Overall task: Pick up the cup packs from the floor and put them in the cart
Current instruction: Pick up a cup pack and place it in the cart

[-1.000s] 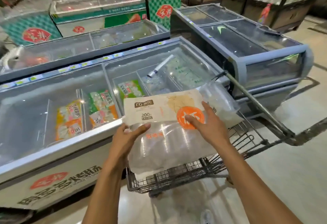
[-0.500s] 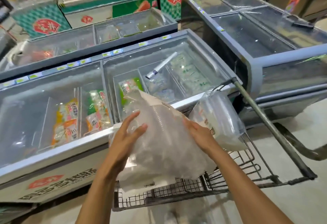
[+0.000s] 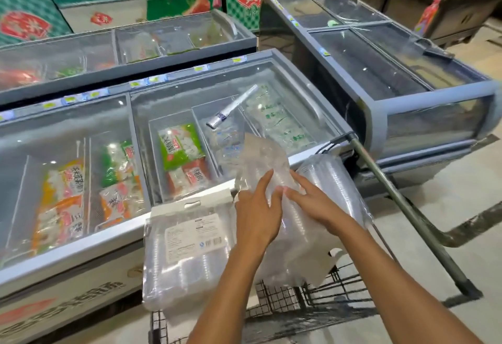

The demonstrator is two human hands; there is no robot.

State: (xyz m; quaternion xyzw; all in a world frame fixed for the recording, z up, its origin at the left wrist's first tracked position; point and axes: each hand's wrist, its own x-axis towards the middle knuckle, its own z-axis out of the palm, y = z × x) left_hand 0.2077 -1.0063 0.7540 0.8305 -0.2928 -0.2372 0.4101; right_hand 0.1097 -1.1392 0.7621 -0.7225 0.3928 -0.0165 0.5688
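Three clear plastic cup packs stand in the wire cart (image 3: 320, 303). The middle cup pack (image 3: 260, 159) leans upright, and both my hands press on it: my left hand (image 3: 258, 213) lies flat on its left side, my right hand (image 3: 312, 202) on its right side. A second cup pack (image 3: 187, 248) with a white header card and printed label stands at the cart's left. A third cup pack (image 3: 331, 183) leans at the right, by the cart handle (image 3: 394, 202). The floor below the cart is mostly hidden.
A chest freezer (image 3: 81, 256) with frozen food packs runs along the cart's left side. Another glass-topped freezer (image 3: 407, 104) stands to the right behind the handle. More freezers fill the background. Pale floor shows at the right.
The pack I held flat, label up, has turned upright and gone down into the cart. My hands moved closer together on it. The left pack with the white header card has come into view.
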